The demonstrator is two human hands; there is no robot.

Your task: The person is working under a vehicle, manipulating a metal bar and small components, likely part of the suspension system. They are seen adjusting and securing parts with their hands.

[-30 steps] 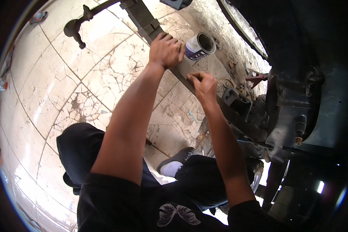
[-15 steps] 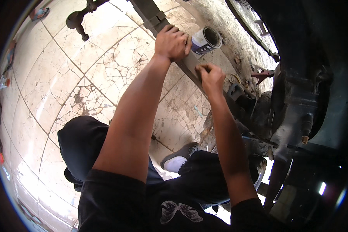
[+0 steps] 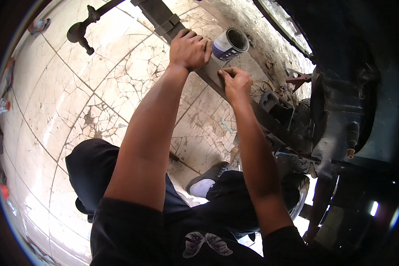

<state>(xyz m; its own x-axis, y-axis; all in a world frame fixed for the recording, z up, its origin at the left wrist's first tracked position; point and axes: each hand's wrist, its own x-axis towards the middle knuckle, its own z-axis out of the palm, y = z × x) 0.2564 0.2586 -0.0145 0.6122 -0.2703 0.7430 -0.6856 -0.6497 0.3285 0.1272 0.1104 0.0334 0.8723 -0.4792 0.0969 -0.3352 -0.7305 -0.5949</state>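
A long, flat, dark leaf spring (image 3: 213,71) with a clip band runs slantwise from the top of the view toward the vehicle parts at right. My left hand (image 3: 188,49) is closed over it just below the band, fingers wrapped on its edge. Lower along the same bar, my right hand (image 3: 237,84) has its thumb and fingers pinched together against the bar's face. Whatever lies in that pinch, if anything, is too small to make out. Just beyond my hands stands an open paint can (image 3: 226,49) with a dark inside.
Dark vehicle parts (image 3: 341,106) crowd the right side, with a reddish stand (image 3: 299,79) beside them. A rod with a ball joint (image 3: 77,33) juts in at upper left. Cracked tiles (image 3: 97,106) cover the floor, and my shoe (image 3: 210,175) rests below the bar.
The view has shifted slightly, so the bar, can and hands sit a little further left. Both hands keep nearly the same places on the leaf spring.
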